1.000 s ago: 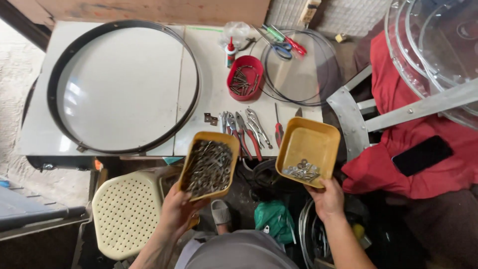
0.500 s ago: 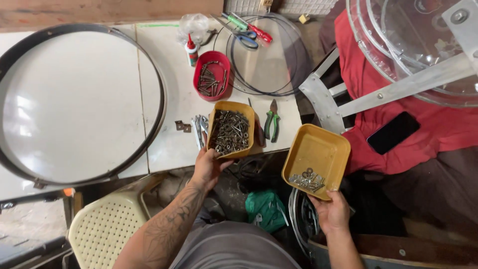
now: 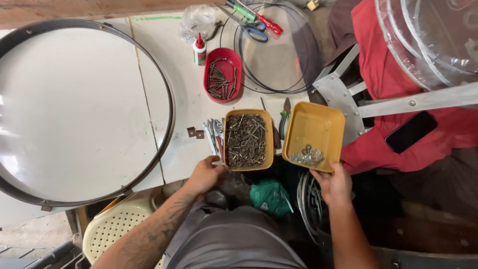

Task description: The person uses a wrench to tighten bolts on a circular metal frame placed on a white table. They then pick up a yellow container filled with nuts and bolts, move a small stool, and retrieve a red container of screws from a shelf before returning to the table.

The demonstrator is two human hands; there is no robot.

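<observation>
**Ana:** Gripping the near edge of the yellow tray with washers [image 3: 313, 136], the right hand [image 3: 334, 183] has its fingers closed on the rim; that tray hangs past the table edge, tilted, its small heap of washers [image 3: 307, 157] slid to the low end by the thumb.

**Ben:** And the left hand [image 3: 205, 174]?

**Ana:** It rests at the near corner of the yellow tray of screws [image 3: 247, 139]; whether the fingers pinch the rim I cannot tell; that tray sits on the table [image 3: 169, 129], its near end right at the edge.

**Ben:** So 2 risks?

**Ana:** I'd judge so; more tilt could spill washers into the clutter below, by the green bag [image 3: 271, 195]; a nudge could tip the full tray off the edge.

**Ben:** Farther out?

**Ana:** Pliers [image 3: 284, 117] and wrenches [image 3: 213, 132] crowd either side of it; beyond, the red dish of screws [image 3: 222, 74], a glue bottle [image 3: 199, 50] and scissors [image 3: 255, 31] leave little spare room.
</observation>
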